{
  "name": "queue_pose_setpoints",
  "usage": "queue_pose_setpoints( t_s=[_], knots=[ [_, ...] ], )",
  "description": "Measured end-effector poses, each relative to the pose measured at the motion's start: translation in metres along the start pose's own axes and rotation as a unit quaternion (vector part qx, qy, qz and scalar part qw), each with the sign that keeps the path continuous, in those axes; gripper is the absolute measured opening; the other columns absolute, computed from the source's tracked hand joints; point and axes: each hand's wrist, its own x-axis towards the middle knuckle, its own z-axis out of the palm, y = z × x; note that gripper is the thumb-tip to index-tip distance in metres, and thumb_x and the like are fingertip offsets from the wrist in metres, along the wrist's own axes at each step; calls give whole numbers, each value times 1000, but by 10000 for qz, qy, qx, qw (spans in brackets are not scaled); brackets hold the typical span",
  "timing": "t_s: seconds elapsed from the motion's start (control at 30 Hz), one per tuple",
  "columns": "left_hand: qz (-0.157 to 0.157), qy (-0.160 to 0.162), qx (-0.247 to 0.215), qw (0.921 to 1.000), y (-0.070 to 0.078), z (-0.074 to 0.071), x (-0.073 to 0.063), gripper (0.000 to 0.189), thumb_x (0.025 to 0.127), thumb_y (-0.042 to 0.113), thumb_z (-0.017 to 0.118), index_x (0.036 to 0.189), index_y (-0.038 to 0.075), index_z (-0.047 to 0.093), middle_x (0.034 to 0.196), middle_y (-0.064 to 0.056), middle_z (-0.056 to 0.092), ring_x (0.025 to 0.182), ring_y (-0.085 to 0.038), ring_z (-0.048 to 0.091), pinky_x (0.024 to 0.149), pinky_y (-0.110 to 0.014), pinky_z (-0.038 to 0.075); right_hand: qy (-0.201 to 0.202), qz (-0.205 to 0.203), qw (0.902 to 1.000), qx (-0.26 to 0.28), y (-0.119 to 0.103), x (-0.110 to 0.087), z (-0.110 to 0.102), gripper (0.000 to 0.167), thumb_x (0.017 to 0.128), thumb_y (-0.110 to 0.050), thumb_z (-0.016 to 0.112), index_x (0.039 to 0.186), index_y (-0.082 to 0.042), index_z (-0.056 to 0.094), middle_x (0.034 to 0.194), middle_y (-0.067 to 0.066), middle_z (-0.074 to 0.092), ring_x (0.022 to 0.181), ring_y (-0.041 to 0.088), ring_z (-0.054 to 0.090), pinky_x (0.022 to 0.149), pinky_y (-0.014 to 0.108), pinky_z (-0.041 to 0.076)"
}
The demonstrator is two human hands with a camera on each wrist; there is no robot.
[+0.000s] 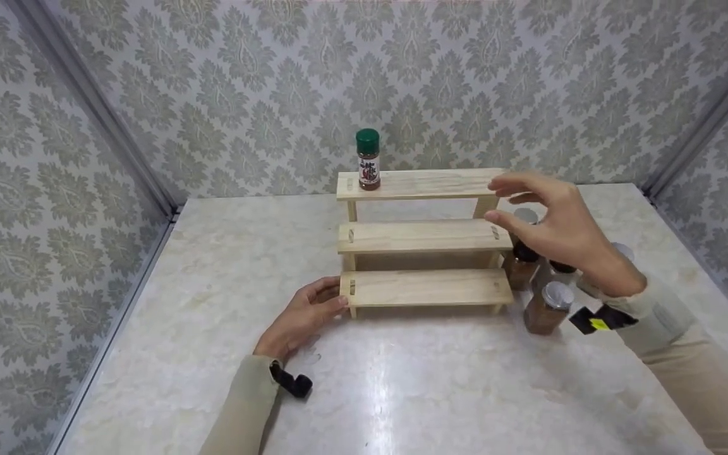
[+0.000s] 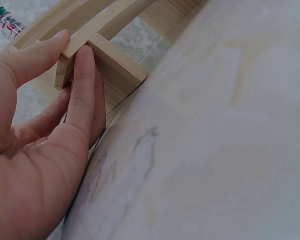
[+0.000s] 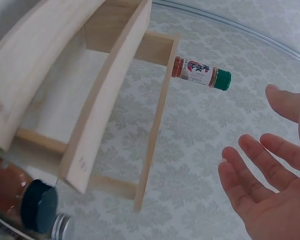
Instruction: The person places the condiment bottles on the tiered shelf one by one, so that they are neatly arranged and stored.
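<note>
A three-tier wooden spice rack [image 1: 424, 236] stands on the table. On the left end of its top tier a green-capped spice jar [image 1: 369, 163] stands upright. My left hand [image 1: 306, 314] grips the left end of the bottom tier; in the left wrist view the thumb [image 2: 50, 50] lies on the board's edge and the fingers press its end. Above the rack's right side my right hand [image 1: 557, 221] hovers with nothing in it, thumb and fingers spread apart. The right wrist view has its fingertips [image 3: 231, 155] away from the rack and the green-capped jar.
Several spice jars stand right of the rack, partly hidden by the right hand and forearm. A jar of brown spice with a clear lid [image 1: 547, 308] is nearest the front; a dark-capped jar [image 1: 522, 268] stands close against the rack. Patterned wall panels [image 1: 313, 82] enclose the table.
</note>
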Motion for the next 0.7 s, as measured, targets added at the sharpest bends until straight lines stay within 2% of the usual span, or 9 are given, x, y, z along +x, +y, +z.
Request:
queue_pose_setpoints(
  t_s=[0.1, 0.27, 0.4, 0.57, 0.7],
  knots=[
    [2, -1, -42, 10000, 0, 0, -1, 64, 101, 14, 75, 157, 1, 46, 156, -22, 52, 134, -26, 61, 108, -35, 57, 8, -19, 10000, -66, 5, -17, -8, 45, 95, -12, 83, 138, -15, 71, 129, 5, 75, 116, 16, 70, 99, 19, 55],
    [36, -76, -187, 9998, -2, 0, 0, 65, 102, 13, 75, 157, -1, 45, 157, -22, 52, 133, -25, 61, 107, -34, 57, -2, -208, 9995, -218, 16, -46, -17, 51, 91, -4, 85, 139, -14, 70, 127, 4, 75, 107, -2, 67, 91, 12, 53],
    [101, -171, -283, 9994, -3, 0, 0, 66, 102, 12, 74, 158, -2, 43, 157, -22, 51, 132, -25, 61, 107, -35, 57, 54, -328, 9991, -273, 26, -66, -20, 54, 86, 2, 87, 136, -12, 72, 123, 4, 74, 105, -4, 67, 90, 10, 52],
    [58, -50, -102, 9999, -2, -1, 0, 63, 101, 12, 75, 156, 0, 46, 157, -21, 52, 135, -25, 60, 108, -34, 56, 124, 10, 9997, -187, 39, -87, -20, 57, 82, 7, 88, 135, -11, 73, 122, 11, 75, 110, -2, 67, 94, 9, 51],
    [-46, 31, 31, 10000, -1, -1, 1, 63, 101, 14, 75, 157, 3, 47, 158, -20, 52, 138, -28, 58, 110, -35, 55, 72, 314, 9994, -140, 50, -104, -18, 59, 82, 7, 88, 135, -12, 72, 124, 10, 76, 112, -5, 66, 95, 8, 50]
  ],
)
